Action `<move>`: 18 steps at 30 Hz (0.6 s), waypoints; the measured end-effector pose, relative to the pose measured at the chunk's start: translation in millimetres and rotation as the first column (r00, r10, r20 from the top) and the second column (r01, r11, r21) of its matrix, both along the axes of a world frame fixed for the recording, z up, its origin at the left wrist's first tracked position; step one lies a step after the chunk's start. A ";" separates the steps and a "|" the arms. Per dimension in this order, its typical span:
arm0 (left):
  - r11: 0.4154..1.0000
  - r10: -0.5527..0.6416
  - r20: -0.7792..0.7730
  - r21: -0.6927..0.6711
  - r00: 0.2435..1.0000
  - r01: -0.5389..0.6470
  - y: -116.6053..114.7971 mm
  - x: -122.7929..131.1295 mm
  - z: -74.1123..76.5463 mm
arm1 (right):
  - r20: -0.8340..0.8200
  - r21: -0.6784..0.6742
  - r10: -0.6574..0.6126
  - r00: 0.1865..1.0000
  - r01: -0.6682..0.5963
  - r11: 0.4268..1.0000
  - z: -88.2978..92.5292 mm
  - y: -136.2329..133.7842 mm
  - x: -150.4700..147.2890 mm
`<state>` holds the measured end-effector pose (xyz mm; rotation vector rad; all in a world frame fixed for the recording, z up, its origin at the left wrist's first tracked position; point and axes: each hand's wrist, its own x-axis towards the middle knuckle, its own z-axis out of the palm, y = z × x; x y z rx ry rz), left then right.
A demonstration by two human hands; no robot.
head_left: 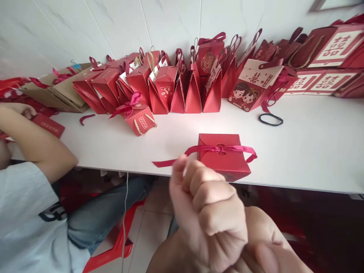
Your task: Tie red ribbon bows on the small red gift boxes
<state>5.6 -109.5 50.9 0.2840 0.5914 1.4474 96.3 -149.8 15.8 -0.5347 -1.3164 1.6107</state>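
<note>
My left hand [212, 206] is raised in front of the table edge, curled into a fist with the palm side towards me; nothing shows in it. From the lower right my right hand [265, 237] wraps around the left wrist, its thumb across it. Just beyond the fist, a red gift box [224, 163] lies on the white table, partly covered by the knuckles. A dark pink ribbon [233, 148] is knotted at the middle of its lid, one tail trailing left and a loop at the right. Neither hand visibly grips the box.
Along the wall stand several red gift boxes [193, 91] with ribbon loops. A small box with rope handles [139, 119], a ribbon scrap [86, 118] and a black band [270, 120] lie nearer. At left a co-worker's arm [42, 140] reaches over the table beside a red box [49, 126].
</note>
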 end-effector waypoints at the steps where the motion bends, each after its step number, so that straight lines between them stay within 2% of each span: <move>1: 1.000 -0.015 0.044 0.009 0.999 0.015 -0.9 0.7 -0.8 | -0.155 -0.046 0.055 0.986 -0.063 0.997 1.7 2.0 -1.0; 3: 0.999 -0.019 0.125 0.044 0.992 0.013 -0.3 -0.1 -2.2 | -0.481 -0.120 0.124 0.868 -0.206 0.971 4.3 5.2 2.7; 5: 0.997 -0.065 0.202 0.062 0.977 0.054 1.7 -1.4 -3.8 | -0.592 -0.162 0.126 0.796 -0.271 0.949 7.3 5.5 8.4; 9: 0.966 -0.244 0.411 0.182 0.878 0.184 2.9 -3.8 -7.5 | -0.568 -0.206 0.126 0.813 -0.289 0.935 14.5 2.0 15.1; 12: 0.908 -0.415 0.559 0.304 0.718 0.288 -2.5 -5.7 -7.5 | -0.607 -0.208 0.120 0.786 -0.302 0.930 16.1 0.7 17.0; 14: 0.848 -0.530 0.584 0.392 0.615 0.357 -7.6 -6.2 -5.8 | -0.583 -0.198 0.133 0.802 -0.298 0.934 15.0 1.1 17.4; 16: 0.822 -0.564 0.564 0.452 0.603 0.346 -11.6 -6.4 -3.3 | -0.573 -0.178 0.141 0.807 -0.290 0.940 13.3 1.7 17.3; 18: 0.826 -0.540 0.509 0.472 0.670 0.307 -13.4 -6.8 -1.3 | -0.614 -0.153 0.129 0.779 -0.277 0.948 11.7 2.3 17.0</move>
